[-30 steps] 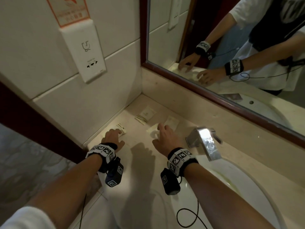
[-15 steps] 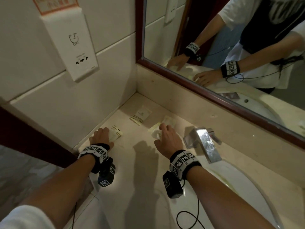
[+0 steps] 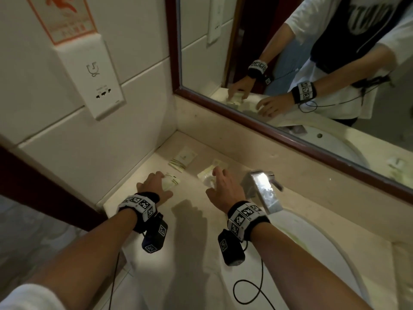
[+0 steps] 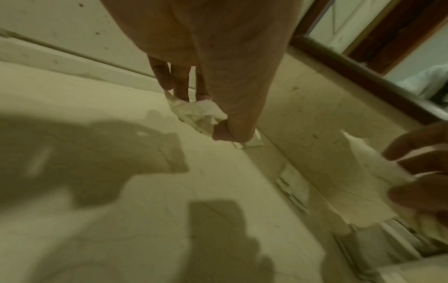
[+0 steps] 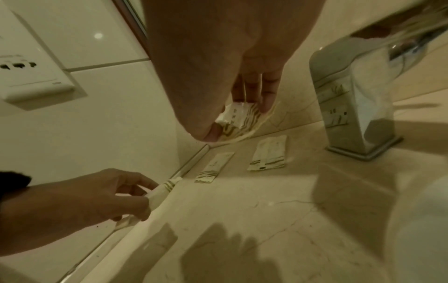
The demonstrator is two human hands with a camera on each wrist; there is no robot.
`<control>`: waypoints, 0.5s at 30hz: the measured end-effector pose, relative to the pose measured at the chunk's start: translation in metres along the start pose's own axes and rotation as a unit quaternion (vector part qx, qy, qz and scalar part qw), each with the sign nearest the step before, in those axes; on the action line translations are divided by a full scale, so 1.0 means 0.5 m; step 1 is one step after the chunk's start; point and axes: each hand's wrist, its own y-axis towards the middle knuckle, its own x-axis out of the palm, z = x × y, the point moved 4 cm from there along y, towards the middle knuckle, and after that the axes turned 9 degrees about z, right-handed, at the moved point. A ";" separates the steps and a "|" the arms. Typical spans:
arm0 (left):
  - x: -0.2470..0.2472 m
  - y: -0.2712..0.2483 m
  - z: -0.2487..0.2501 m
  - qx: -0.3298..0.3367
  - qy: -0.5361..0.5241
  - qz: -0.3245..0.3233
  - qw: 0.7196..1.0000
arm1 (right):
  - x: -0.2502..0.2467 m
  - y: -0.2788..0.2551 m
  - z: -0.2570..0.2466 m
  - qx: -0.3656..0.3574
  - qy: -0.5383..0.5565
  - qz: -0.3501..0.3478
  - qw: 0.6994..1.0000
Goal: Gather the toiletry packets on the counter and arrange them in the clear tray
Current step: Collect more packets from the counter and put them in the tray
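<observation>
toiletry packets [image 5: 267, 154]: 2 lie flat, long axes toward mirror; right hand [image 5: 232, 80] and left hand [image 3: 154, 186] each pinch 1, creases in wrist views only.

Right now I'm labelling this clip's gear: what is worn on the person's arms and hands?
Both hands, left hand and right hand, are bare. Each wrist carries a black band printed with black-and-white square marker codes, with a small black camera box hanging beneath. Thin black cables trail off. A white sleeve shows.
</observation>
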 end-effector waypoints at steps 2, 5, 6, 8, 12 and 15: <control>-0.006 -0.018 0.043 0.025 -0.013 0.001 1.000 | -0.026 -0.017 0.010 0.009 0.013 0.005 1.000; -0.011 -0.051 0.108 0.060 -0.025 0.005 0.998 | -0.073 -0.049 0.036 0.003 0.016 0.031 0.999; -0.011 -0.065 0.131 0.073 -0.028 0.007 0.997 | -0.090 -0.063 0.049 0.002 0.016 0.041 0.999; -0.011 -0.097 0.180 0.100 -0.034 0.011 0.994 | -0.123 -0.095 0.079 0.007 0.017 0.062 0.998; 0.005 -0.179 0.287 0.147 -0.033 0.006 0.989 | -0.190 -0.176 0.161 0.025 0.010 0.091 0.995; 0.028 -0.249 0.372 0.189 -0.019 -0.006 0.982 | -0.238 -0.254 0.241 0.064 0.039 0.104 0.992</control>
